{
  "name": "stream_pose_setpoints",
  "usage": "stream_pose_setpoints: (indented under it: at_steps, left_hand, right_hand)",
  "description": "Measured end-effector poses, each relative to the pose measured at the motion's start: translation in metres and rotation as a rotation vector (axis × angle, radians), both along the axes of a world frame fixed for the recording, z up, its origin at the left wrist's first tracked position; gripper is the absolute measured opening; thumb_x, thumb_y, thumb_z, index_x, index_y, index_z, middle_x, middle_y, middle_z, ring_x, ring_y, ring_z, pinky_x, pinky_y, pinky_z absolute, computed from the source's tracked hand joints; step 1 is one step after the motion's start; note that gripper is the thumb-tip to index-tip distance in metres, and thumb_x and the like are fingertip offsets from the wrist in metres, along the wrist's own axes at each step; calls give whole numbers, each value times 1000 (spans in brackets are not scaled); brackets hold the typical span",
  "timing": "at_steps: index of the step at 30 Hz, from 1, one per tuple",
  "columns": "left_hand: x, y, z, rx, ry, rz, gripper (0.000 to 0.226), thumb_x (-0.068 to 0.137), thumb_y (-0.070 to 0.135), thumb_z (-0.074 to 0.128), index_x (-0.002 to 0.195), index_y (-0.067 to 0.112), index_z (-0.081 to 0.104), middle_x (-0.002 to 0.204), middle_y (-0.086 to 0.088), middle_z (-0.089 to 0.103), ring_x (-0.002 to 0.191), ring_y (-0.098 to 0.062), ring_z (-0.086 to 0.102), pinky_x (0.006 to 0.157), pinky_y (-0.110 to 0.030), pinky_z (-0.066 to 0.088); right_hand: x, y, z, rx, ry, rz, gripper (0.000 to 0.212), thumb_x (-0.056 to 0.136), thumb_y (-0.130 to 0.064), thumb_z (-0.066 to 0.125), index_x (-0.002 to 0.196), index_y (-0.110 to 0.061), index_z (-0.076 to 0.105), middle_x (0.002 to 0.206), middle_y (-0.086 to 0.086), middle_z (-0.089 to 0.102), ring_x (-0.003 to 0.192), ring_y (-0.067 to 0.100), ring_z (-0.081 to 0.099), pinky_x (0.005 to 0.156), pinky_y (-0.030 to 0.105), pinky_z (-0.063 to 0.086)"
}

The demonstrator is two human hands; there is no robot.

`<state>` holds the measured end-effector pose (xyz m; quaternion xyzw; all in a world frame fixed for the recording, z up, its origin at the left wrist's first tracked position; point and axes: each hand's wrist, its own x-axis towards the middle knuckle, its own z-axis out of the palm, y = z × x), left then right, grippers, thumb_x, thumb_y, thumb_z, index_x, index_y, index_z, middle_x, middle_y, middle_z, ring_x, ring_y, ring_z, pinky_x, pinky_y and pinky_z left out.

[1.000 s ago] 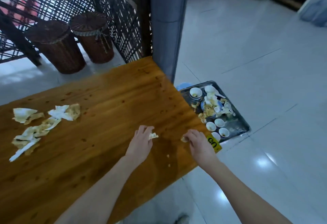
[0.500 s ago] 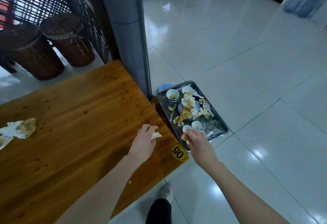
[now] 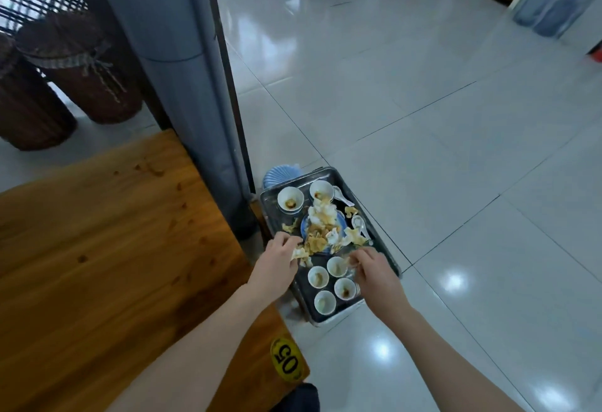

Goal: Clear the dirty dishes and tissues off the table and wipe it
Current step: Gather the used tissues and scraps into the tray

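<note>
A metal tray (image 3: 383,250) sits low beside the wooden table (image 3: 107,248), just past its right end. It carries several small white cups (image 3: 318,276), two white bowls (image 3: 290,198), white spoons (image 3: 360,224) and a blue plate heaped with stained tissues (image 3: 321,230). My left hand (image 3: 277,257) hovers over the tray's left side and pinches a tissue scrap (image 3: 299,253) at the heap's edge. My right hand (image 3: 374,270) is above the cups with curled fingers; a small scrap seems pinched at its fingertips.
A grey pillar (image 3: 182,63) rises right behind the table's far corner. Two dark wicker baskets (image 3: 81,66) stand at the left. A blue ribbed object (image 3: 280,173) sits behind the tray. Glossy tiled floor (image 3: 439,134) spreads to the right. A yellow "05" sticker (image 3: 286,361) marks the table corner.
Both hands left the table top and moved right, out over the tray, carrying their scraps. My view swung right, so the tissues at the table's left are out of sight.
</note>
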<state>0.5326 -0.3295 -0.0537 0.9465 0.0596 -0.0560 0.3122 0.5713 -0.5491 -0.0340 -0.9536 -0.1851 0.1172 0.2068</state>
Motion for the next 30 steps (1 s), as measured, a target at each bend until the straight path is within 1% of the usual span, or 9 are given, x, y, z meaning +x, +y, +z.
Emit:
stream_pose_setpoints:
  at_steps: [5,7,9,12,17,21,25,27,30]
  left_hand:
    - [37,-10,-7,-8,34,-25,43,95,15,53,136,25,45,130,3,41,115,-14,47,87,-24,48]
    - [50,-13,-11,-7,52,-27,42,95,16,52,136,26,44,131,3,40,117,-15,46,90,-28,50]
    - [62,-15,-15,-7,74,-19,42,95,15,50,135,27,44,131,4,39,117,-16,44,90,-31,50]
    - [78,-19,-21,-8,109,4,43,95,13,50,135,26,44,130,5,39,116,-16,45,88,-31,50]
    - [107,-27,-35,-20,167,71,45,95,13,52,137,25,43,131,4,38,116,-16,45,88,-30,48]
    - [133,-38,-44,-28,220,127,44,95,13,52,138,23,43,132,3,37,117,-19,44,83,-28,44]
    - [160,-47,-52,-61,266,192,43,95,12,51,136,25,44,133,4,35,117,-21,45,90,-39,47]
    - [170,-51,-58,-68,279,209,43,96,13,50,137,26,43,134,3,33,119,-21,44,93,-43,46]
    - [180,-54,-68,-109,288,229,47,96,13,49,142,23,40,146,-1,28,134,-23,34,106,-46,38]
  right_hand:
    - [32,-3,-8,5,12,-16,34,86,6,48,109,-16,59,114,-5,54,105,18,47,70,26,40]
    - [46,-3,-13,14,20,-16,33,85,6,49,108,-16,59,116,-6,54,105,18,47,67,25,36]
    - [63,-4,-18,15,37,-7,28,87,3,51,107,-15,59,116,-4,55,105,18,48,69,25,36]
    - [92,-3,-28,22,78,36,26,87,0,52,109,-13,59,118,0,55,106,21,49,76,29,44]
    - [141,4,-49,9,128,121,27,88,4,49,108,-11,59,112,2,56,102,21,48,77,31,44]
    - [176,10,-64,-40,177,217,34,84,8,49,108,-15,56,114,-1,52,101,20,47,73,32,48]
    - [205,11,-81,-83,214,310,36,84,7,49,110,-17,53,119,-3,50,104,19,46,72,26,42]
    - [217,8,-90,-93,245,337,39,80,6,54,111,-17,53,120,-2,48,105,19,47,73,27,44]
    - [230,3,-101,-108,280,363,41,77,6,56,110,-17,52,120,-2,47,106,20,46,69,28,46]
